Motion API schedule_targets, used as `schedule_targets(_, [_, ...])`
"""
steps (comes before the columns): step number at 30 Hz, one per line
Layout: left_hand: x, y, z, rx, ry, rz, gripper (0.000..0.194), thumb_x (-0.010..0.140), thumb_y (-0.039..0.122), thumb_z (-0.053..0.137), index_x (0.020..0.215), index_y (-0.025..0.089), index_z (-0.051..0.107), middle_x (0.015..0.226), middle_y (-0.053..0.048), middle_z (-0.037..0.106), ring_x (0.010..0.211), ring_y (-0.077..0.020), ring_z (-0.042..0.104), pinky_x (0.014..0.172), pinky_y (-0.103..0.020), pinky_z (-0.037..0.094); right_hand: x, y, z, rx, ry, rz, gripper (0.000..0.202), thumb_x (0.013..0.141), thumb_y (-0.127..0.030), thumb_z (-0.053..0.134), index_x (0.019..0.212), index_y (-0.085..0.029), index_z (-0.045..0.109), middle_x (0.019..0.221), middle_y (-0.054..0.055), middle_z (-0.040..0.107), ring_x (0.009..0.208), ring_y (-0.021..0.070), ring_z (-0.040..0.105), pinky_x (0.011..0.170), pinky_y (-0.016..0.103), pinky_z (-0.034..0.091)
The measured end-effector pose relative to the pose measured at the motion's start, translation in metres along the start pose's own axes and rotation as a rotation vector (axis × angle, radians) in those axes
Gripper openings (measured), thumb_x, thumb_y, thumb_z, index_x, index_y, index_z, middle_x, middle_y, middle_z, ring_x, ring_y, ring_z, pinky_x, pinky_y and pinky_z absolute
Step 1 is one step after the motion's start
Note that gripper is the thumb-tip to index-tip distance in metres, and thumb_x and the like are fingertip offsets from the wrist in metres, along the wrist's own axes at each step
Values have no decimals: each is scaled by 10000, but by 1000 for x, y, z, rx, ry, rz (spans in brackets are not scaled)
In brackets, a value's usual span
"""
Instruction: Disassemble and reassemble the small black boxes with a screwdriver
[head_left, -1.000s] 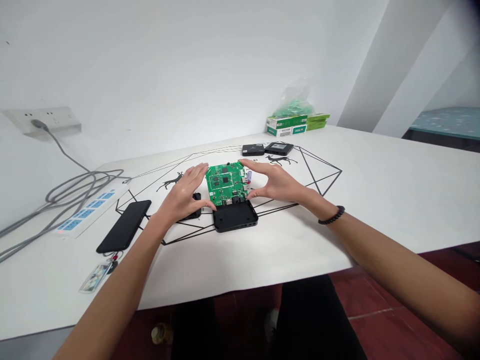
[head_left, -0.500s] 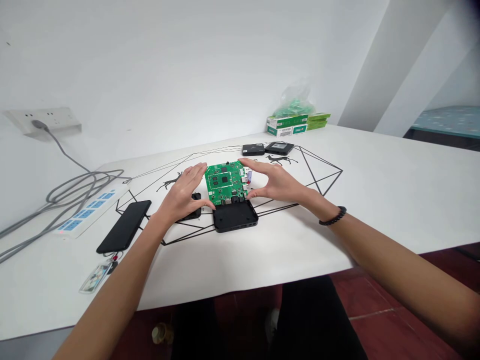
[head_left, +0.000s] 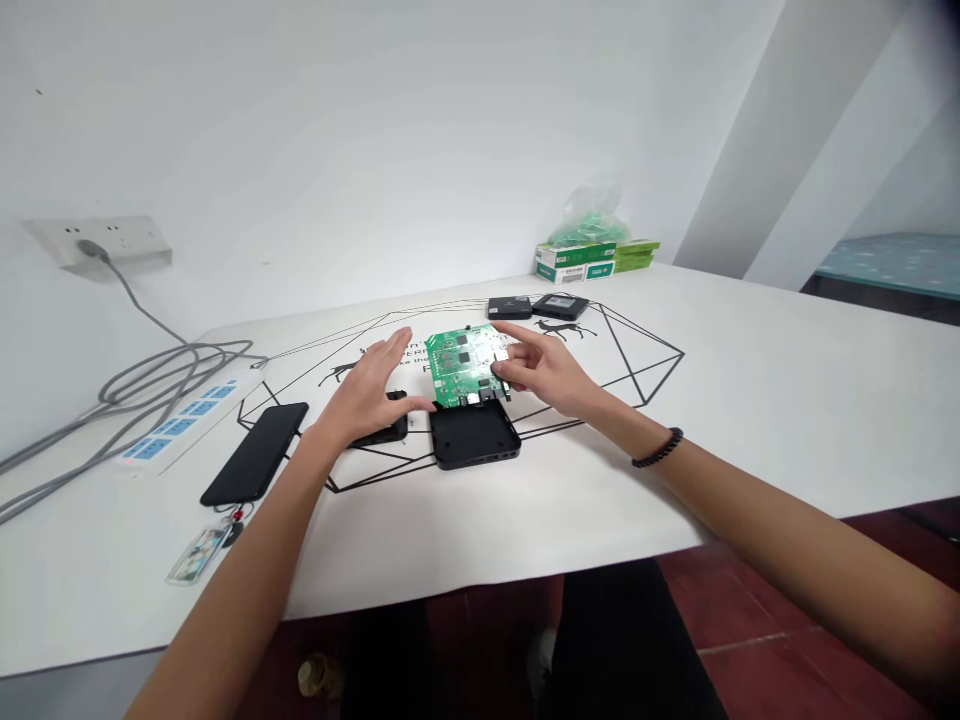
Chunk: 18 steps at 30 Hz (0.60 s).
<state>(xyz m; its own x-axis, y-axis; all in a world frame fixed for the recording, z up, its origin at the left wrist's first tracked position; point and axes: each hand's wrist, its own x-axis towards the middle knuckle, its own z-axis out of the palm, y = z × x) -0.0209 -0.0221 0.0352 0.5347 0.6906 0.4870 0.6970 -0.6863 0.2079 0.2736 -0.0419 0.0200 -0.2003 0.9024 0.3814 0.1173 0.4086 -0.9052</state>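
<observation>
A green circuit board (head_left: 461, 362) is held tilted just above and behind an open black plastic case half (head_left: 475, 440) on the table. My right hand (head_left: 544, 370) grips the board's right edge, with thumb and fingers on its corner and side. To the left of the board, my left hand (head_left: 371, 390) has its fingers and thumb spread, apart from the board, with the thumb tip near the case's back left corner. Partly hidden behind my left hand lies another small black part (head_left: 391, 420).
Two black boxes (head_left: 510, 307) lie farther back. Green and white cartons (head_left: 576, 262) with a plastic bag (head_left: 589, 215) stand near the wall. On the left are a black phone (head_left: 255, 453), a keyring tag (head_left: 199, 555), a power strip (head_left: 184, 420) and a coiled grey cable (head_left: 150, 380).
My left hand has come away from the board's left side. The board has tilted and shifted slightly right in my right hand, whose fingers have closed further on its edge.
</observation>
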Motion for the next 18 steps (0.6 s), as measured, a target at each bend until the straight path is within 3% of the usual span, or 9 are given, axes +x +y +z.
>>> schedule_targets(3, [-4,-10,-19,20,-161,-277,845,898,751,541,1556,227,456,1612,-139,460,1485,-372,424,1182,-550,389,11,0,-1,55,74,117,889,799,-318,740,1578,-84,381,627,-85,459,551,124,453,535,307,405])
schedule_targets(5, [-8,-20,-28,31,-309,-395,915,838,806,560,1531,212,493,1593,-158,481,1458,-398,456,1158,-561,405,26,-1,-2,-7,80,196,850,816,-258,706,1576,-60,381,633,-67,489,549,129,466,535,306,414])
schedule_targets(8, [-13,-33,-34,25,-489,-430,1122,672,814,716,1583,232,417,1637,-152,413,1488,-420,412,1162,-551,401,57,4,-1,-125,27,293,762,830,-187,682,1538,-43,438,609,-47,506,543,142,487,518,304,412])
schedule_targets(11, [-16,-39,-33,-16,-552,-368,1262,582,747,813,1634,273,302,1675,-131,334,1516,-400,374,1178,-516,392,88,18,6,-224,-9,375,692,830,-187,734,1468,-37,510,594,-38,532,549,153,529,526,301,432])
schedule_targets(14, [-16,-40,-31,-37,-584,-349,1260,566,716,834,1628,279,316,1674,-141,322,1509,-403,384,1173,-510,397,112,37,14,-350,-66,463,520,901,-297,728,1360,-91,595,917,87,703,786,200,670,695,347,558])
schedule_targets(16, [-16,-41,-31,-29,-617,-377,1255,569,723,826,1625,265,325,1675,-144,324,1512,-408,377,1178,-520,388,122,46,18,-434,-118,506,424,957,-372,674,1314,-149,621,1223,121,676,1021,233,679,864,424,585])
schedule_targets(18, [-15,-41,-31,-20,-656,-406,1268,574,741,812,1631,253,312,1679,-139,324,1519,-409,363,1189,-528,371,128,52,20,-513,-157,510,401,978,-403,645,1313,-184,619,1347,110,625,1128,246,652,935,473,573])
